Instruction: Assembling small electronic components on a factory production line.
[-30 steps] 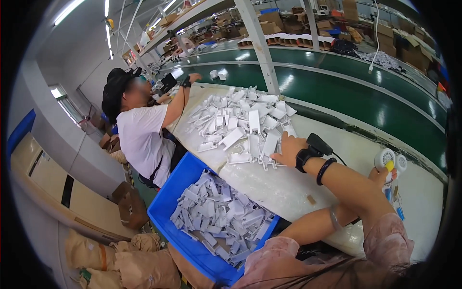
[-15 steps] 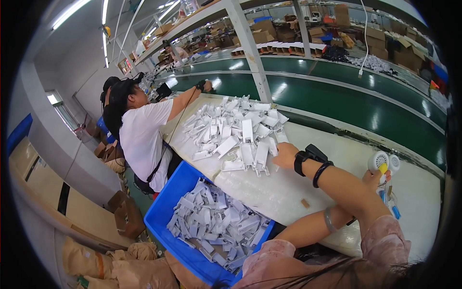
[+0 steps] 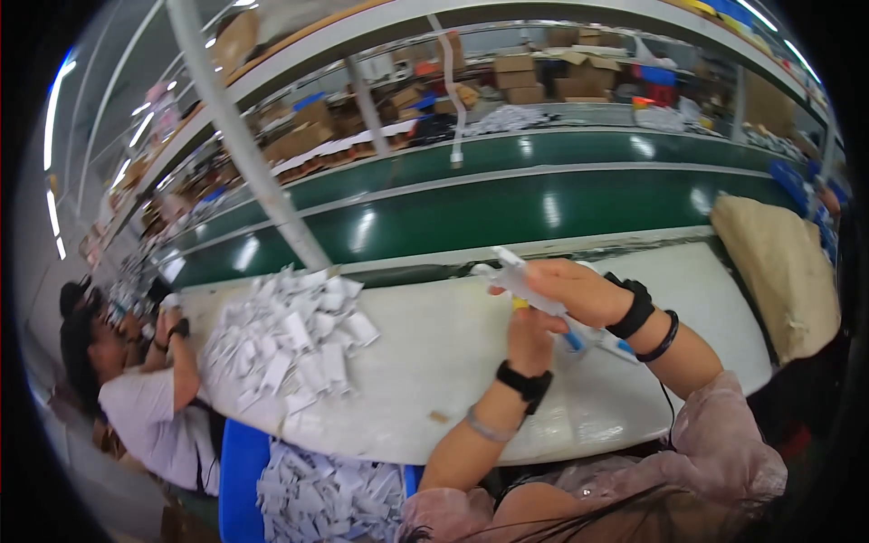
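My right hand (image 3: pixel 579 288), with a black wristband and a dark bracelet, is raised over the right part of the table. Its fingers are closed round a white plastic part (image 3: pixel 512 264), one end of which sticks out past them. Just below it my left hand (image 3: pixel 532 333) is closed, close against the right. A yellow patch (image 3: pixel 520 303) shows at its fingertips, but what it grips is blurred and mostly hidden. Beneath the hands, a blue-and-white item (image 3: pixel 625 347) lies on the table. At the left rests a heap of white plastic parts (image 3: pixel 290 339).
A blue bin (image 3: pixel 243 480) of similar white parts stands against the near edge of the white-covered table (image 3: pixel 407 398). Behind it runs a green conveyor (image 3: pixel 453 217), with a slanting post (image 3: pixel 244 136) in front. Another person (image 3: pixel 149 407) works at the left; a tan sack (image 3: pixel 778 281) is at the right.
My view has swung right. My right hand has left the heap and come back with a white plastic part to my left hand; my arms are no longer crossed.
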Demonstrator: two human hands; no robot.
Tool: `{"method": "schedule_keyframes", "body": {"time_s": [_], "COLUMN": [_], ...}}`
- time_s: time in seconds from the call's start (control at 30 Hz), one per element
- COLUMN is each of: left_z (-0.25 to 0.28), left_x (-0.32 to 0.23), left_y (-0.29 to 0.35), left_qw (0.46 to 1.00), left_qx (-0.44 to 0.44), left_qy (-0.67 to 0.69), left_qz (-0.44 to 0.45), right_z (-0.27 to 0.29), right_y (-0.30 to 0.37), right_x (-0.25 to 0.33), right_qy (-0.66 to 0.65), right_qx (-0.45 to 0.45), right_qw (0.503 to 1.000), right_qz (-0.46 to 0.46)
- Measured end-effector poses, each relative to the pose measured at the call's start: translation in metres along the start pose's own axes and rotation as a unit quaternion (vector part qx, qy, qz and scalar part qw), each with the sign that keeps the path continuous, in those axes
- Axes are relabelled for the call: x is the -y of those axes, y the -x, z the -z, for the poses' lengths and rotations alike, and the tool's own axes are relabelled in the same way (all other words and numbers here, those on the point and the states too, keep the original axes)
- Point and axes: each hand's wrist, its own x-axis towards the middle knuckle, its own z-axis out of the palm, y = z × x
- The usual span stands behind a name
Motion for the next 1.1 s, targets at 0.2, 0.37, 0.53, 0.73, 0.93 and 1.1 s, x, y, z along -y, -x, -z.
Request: {"method": "schedule_keyframes", "body": {"time_s": [0.2,0.37,0.53,0.73,0.93,1.1], "left_z": [-0.01,-0.012,-0.014,-0.019,-0.025,-0.025], "left_x": [-0.008,-0.016,-0.028,-0.033,-0.031,-0.031], "left_y": [-0.012,-0.007,0.0,0.0,0.005,0.007], "left_qw": [0.821,0.833,0.843,0.856,0.87,0.87], "left_qx": [-0.114,-0.124,-0.127,-0.108,-0.095,-0.132], "left_qy": [0.54,0.521,0.5,0.486,0.467,0.46], "left_qz": [0.149,0.138,0.15,0.141,0.123,0.12], "right_z": [0.034,0.045,0.032,0.015,0.005,-0.006], "right_y": [0.086,0.103,0.109,0.103,0.097,0.097], "right_x": [-0.05,-0.087,-0.101,-0.086,-0.096,-0.096], "right_qy": [0.041,-0.02,0.029,0.17,0.174,0.171], "right_qx": [-0.296,-0.333,-0.34,-0.342,-0.335,-0.334], "right_qw": [0.954,0.942,0.94,0.924,0.926,0.927], "right_qz": [-0.021,0.029,0.006,0.03,0.025,-0.001]}}
